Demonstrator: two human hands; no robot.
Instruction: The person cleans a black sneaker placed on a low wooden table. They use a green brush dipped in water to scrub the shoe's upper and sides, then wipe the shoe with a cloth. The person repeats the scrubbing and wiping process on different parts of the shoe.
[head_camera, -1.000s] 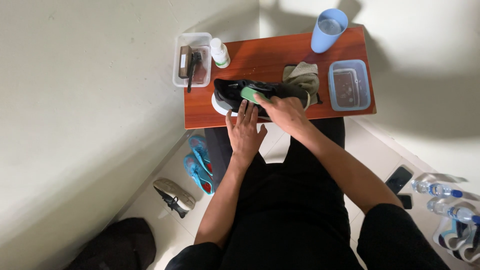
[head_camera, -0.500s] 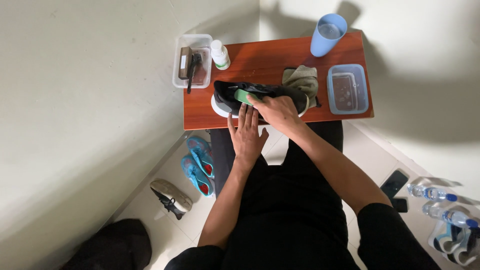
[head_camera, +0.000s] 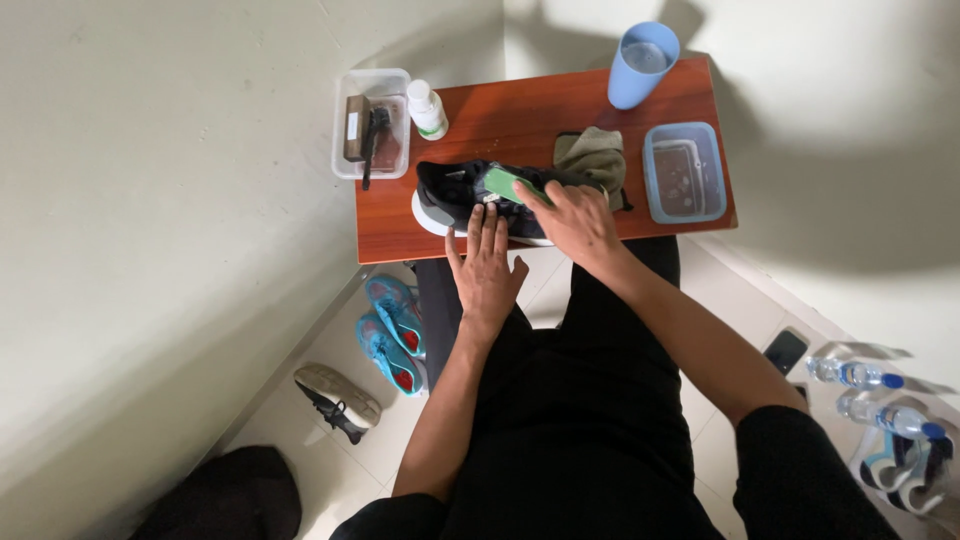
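black sneaker lies on the table, long axis nine to three, toe at nine. flat, spread left hand steadies it; right hand grips a green brush.

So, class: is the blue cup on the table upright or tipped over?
Upright. The blue cup stands on its base at the table's far edge, its open mouth facing up.

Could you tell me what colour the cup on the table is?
Light blue cup, head view.
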